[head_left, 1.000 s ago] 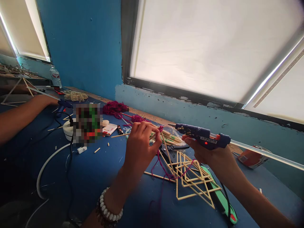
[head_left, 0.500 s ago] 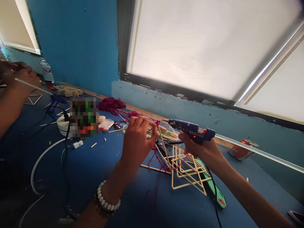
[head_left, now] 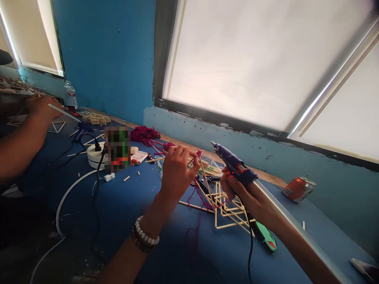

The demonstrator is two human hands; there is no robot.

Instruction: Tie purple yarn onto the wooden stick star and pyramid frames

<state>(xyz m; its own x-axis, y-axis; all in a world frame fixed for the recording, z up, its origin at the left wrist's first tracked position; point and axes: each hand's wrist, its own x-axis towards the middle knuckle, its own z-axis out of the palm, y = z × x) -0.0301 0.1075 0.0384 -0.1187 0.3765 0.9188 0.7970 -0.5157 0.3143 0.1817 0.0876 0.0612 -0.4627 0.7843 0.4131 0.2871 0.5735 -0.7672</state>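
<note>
My left hand [head_left: 179, 169] pinches the top of a wooden stick frame [head_left: 205, 171], where magenta yarn [head_left: 199, 153] is knotted round the corner. Loose yarn ends trail down to the table. In my right hand [head_left: 241, 189] is a blue hot glue gun [head_left: 233, 159] with a glowing red light; its nozzle points up and left, apart from the knot. A long clear glue stick [head_left: 284, 215] sticks out of its back. Below my hands lie several star-like frames of joined sticks [head_left: 227, 227], partly over a green-handled tool [head_left: 268, 236].
A white round power strip [head_left: 96, 157] with cables stands left, beside a blurred-out box [head_left: 117, 148]. A magenta yarn heap [head_left: 145, 135] and bundled sticks lie behind. An orange can [head_left: 299, 189] stands right. A co-worker's arm [head_left: 26, 138] reaches in near another glue gun [head_left: 83, 128].
My right hand has drawn the glue gun back from the knot and tilted its nozzle upward. My left hand still holds the frame. The view has shifted slightly; the co-worker's hands have moved.
</note>
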